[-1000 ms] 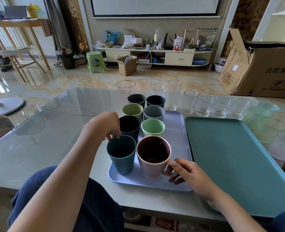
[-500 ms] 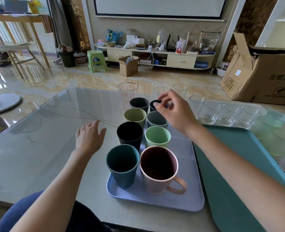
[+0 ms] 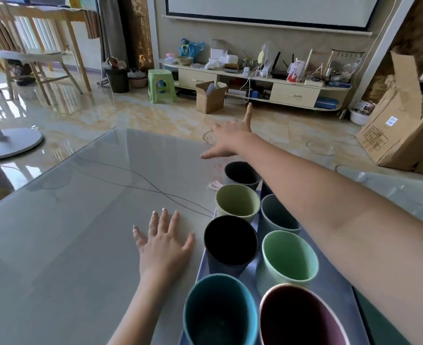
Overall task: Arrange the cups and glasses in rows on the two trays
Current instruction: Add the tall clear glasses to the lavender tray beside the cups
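From the head camera, the right hand (image 3: 226, 140) is stretched far out over the back of the lilac tray (image 3: 334, 282), fingers (image 3: 249, 113) straight and spread, holding nothing. The clear glass (image 3: 209, 138) it seems bound for stands upright on the desk (image 3: 68, 232) just under and to the left of the palm, beyond the dark grey cup (image 3: 242, 171) at the head of the left row. So the glass lies below the hand and a touch toward the thumb side; I judge the fingers would have to drop and close round its wall, with the glass's long axis running straight up. The right hand is by far the nearer; the left hand (image 3: 164, 242) lies flat on the desk beside the black cup (image 3: 230, 241), fingers apart, gripping nothing.

The forearm hides much of the right row: only the grey cup (image 3: 277, 215) and the mint cup (image 3: 290, 255) show well. The other glasses on the right are pale blurs, and only a faint rim (image 3: 321, 146) is clear. The teal cup (image 3: 220, 312) and the pink mug (image 3: 302, 317) are cut off by the frame's bottom edge. The second tray is barely visible.
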Motion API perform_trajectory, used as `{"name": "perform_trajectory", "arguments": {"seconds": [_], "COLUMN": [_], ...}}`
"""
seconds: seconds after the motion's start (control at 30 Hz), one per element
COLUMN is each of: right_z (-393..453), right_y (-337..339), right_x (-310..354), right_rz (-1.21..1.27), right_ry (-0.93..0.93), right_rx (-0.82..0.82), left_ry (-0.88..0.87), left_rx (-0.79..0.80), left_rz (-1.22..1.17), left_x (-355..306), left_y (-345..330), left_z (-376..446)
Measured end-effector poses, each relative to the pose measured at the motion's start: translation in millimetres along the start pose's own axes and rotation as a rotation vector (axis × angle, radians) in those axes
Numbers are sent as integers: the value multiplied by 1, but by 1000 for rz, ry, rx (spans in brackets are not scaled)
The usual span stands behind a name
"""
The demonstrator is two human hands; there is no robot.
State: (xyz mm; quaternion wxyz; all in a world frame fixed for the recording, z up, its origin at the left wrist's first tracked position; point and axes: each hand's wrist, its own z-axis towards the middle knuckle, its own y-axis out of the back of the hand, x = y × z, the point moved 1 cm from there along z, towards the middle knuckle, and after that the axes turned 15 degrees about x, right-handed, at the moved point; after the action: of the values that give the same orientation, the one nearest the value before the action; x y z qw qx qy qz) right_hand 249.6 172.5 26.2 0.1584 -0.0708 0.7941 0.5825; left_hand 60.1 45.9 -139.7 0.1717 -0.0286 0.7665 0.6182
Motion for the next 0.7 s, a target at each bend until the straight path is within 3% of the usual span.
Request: {"name": "perform_trajectory", "arguments": {"seconds": [0.17,0.4,0.63,0.7], "right_z": [-4,-67,-160,-185], "right_y": [3,23,22,12], "right_x": [3,-35,-104,-122], "right_rz": [32,439,736,723], "right_ry": [90,205,142,103], "right_rx": [-145,-376,-521,-513], "left_ry": [11,0,-6,-8], "left_rx": [16,6,0,7], "left_rz": [14,1,1,13], "left_x": [0,-2,-4,-3], "left_y": [1,4,7,7], "left_z": [-1,-5,-9,-9]}}
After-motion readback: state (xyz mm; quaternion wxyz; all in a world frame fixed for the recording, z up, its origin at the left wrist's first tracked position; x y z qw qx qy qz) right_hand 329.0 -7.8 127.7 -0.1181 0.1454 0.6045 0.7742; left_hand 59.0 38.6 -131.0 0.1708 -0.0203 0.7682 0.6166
